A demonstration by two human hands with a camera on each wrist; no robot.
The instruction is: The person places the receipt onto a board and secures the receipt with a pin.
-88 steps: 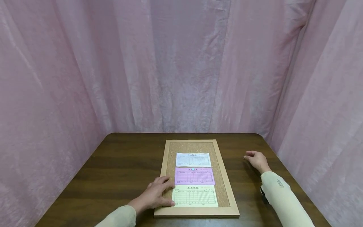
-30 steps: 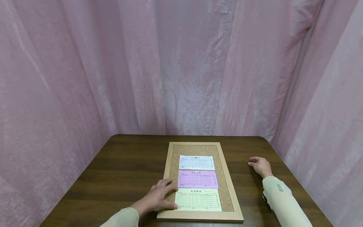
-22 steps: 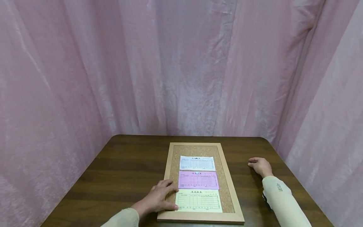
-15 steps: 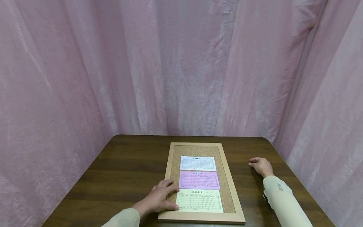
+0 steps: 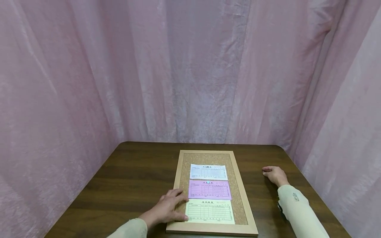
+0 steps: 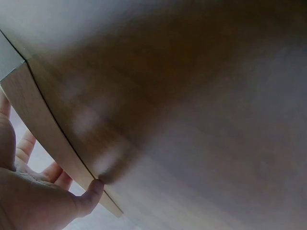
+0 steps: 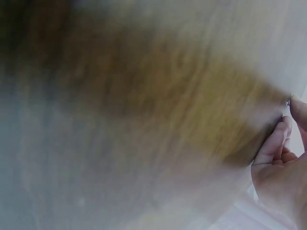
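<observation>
My left hand [image 5: 166, 206] lies over the left edge of a wood-framed cork board [image 5: 254, 228], fingers spread and gently bent. Its index fingertip and thumb touch the left side of the green printed slip [image 5: 209, 211]. Above that slip lie a purple slip [image 5: 209, 191] with a turquoise pin [image 5: 208, 182] and a white slip [image 5: 208, 172] with a dark pin [image 5: 207, 167]. Right of the board, my right hand [image 5: 275, 175] rests low over the table. In the right wrist view, a tiny shiny pin [image 7: 288, 102] shows at its fingertips, mostly hidden; thumb and finger appear to pinch it.
The brown wooden table [image 5: 134, 172] extends around the board. Pink curtains [image 5: 205, 72] enclose it at the back and both sides. Both wrist views are largely filled by blurred table surface.
Since the oldest frame the board and table sit slightly lower and farther right in the head view. My right hand has lowered a little towards the table. The left hand keeps its place on the board.
</observation>
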